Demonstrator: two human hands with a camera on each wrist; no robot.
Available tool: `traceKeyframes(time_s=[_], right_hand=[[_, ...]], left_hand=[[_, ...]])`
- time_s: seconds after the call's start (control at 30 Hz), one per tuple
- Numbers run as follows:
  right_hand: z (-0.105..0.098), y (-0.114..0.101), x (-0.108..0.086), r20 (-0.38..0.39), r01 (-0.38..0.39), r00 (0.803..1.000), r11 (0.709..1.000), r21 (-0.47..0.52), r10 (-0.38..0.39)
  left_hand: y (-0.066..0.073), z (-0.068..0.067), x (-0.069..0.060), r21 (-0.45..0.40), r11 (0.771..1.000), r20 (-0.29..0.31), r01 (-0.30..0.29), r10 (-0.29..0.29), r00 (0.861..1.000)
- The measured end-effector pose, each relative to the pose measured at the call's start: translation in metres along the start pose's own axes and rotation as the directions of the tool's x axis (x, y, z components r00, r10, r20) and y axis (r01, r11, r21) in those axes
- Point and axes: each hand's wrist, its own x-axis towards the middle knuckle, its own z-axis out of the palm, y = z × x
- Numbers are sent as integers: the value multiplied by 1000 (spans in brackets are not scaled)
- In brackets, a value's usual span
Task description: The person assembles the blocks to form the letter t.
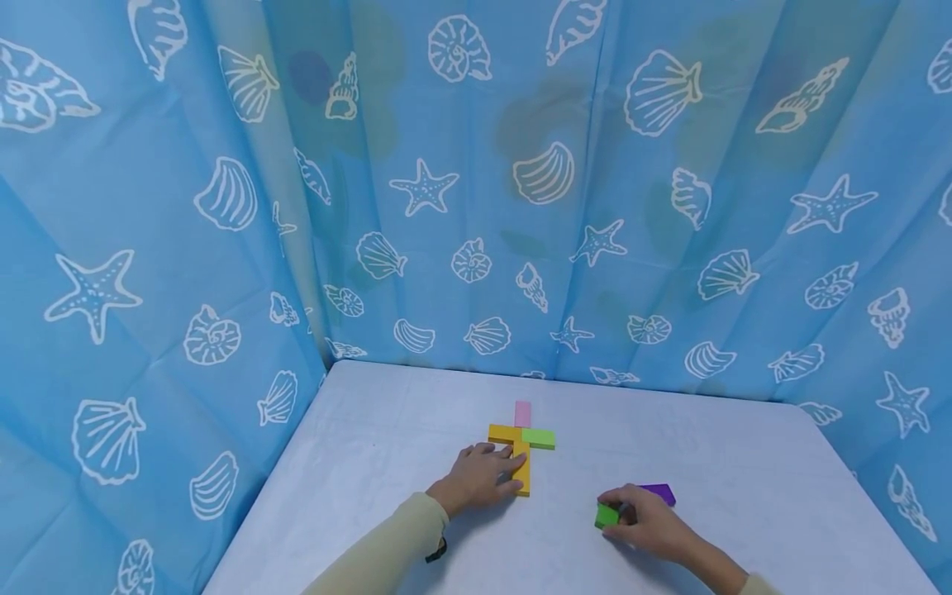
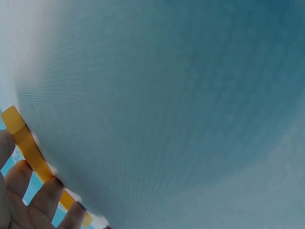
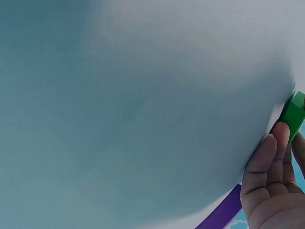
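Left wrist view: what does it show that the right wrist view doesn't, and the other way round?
Only the left wrist view shows the left hand, touching an orange-yellow block. Only the right wrist view shows the right hand, holding a green block, with a purple block nearby. Both share the table surface, seen close up, and bits of blue curtain.

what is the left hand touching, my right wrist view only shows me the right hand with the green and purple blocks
Observer: The left hand has its fingers against a long yellow block.

Operator: ok and which block lies farthest from the person

Observer: The pink block, farther out on the table than the light green block.
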Motion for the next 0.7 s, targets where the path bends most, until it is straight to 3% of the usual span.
traceKeyframes(time_s=[0.4, 0.7], right_hand=[[11, -15, 8, 12, -4, 1000, 1000, -28, 4], [10, -17, 15, 75, -52, 996, 999, -15, 53]], left_hand=[[0, 1, -1, 4, 1000, -20, -14, 14, 1000], [-2, 1, 2, 3, 1000, -12, -19, 19, 1000]])
